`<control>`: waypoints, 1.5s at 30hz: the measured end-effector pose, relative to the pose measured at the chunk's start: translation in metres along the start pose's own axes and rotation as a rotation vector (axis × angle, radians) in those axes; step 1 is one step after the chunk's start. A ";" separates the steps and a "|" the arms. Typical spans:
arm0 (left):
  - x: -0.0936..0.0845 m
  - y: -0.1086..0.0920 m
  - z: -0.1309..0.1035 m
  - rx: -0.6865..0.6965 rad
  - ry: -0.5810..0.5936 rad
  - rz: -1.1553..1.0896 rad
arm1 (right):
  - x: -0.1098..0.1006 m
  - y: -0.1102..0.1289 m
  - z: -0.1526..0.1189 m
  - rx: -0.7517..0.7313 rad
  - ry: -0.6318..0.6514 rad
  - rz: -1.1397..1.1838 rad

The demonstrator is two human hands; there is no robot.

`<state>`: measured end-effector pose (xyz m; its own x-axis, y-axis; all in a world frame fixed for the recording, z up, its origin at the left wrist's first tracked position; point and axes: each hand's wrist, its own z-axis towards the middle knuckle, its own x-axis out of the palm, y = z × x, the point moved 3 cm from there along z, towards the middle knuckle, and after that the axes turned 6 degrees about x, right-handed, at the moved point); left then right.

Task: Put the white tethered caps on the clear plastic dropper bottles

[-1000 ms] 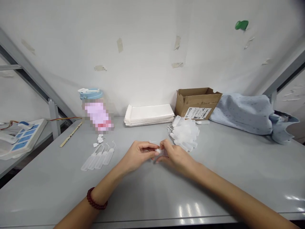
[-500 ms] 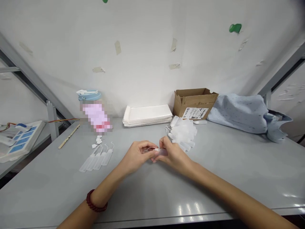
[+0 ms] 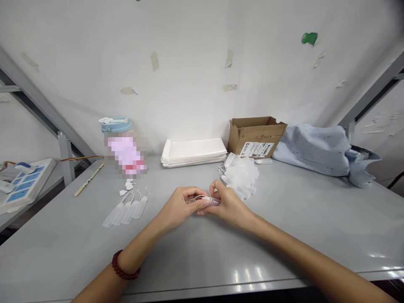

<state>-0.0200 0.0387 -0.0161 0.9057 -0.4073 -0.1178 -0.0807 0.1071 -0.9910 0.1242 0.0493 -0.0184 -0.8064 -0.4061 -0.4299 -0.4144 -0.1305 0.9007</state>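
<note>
Over the middle of the table (image 3: 195, 261), my left hand (image 3: 179, 208) and my right hand (image 3: 232, 206) meet at a small translucent plastic tag with a thin white cord (image 3: 215, 201). My left thumb and fingers pinch its corded end; the cord arches over those fingertips. The other end is gripped by my right hand, and fingers hide much of the tag. Just beyond my right hand lies a heap of similar translucent tags (image 3: 241, 174), cords gathered at its left. Several more corded tags (image 3: 126, 212) lie side by side left of my left hand, below small white pieces (image 3: 128, 186).
A stack of white envelope-like sheets (image 3: 194, 151) lies by the wall. To its right stand an open cardboard box (image 3: 255, 136) and a bundle of light blue cloth (image 3: 312, 149). At left are a blurred pink item (image 3: 126, 151), a blue lidded container (image 3: 116, 125) and a wooden strip (image 3: 89, 179).
My right fingers have shifted slightly around the tag, which now shows at a different angle between my hands. The whole view has moved a little.
</note>
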 end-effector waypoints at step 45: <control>-0.011 -0.012 0.000 0.009 -0.036 0.050 | -0.009 0.008 -0.008 -0.514 -0.289 -0.366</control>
<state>-0.0291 0.0418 -0.0027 0.9149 -0.3686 -0.1643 -0.1224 0.1345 -0.9833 0.1314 0.0446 -0.0069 -0.7624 -0.0060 -0.6470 -0.4865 -0.6540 0.5793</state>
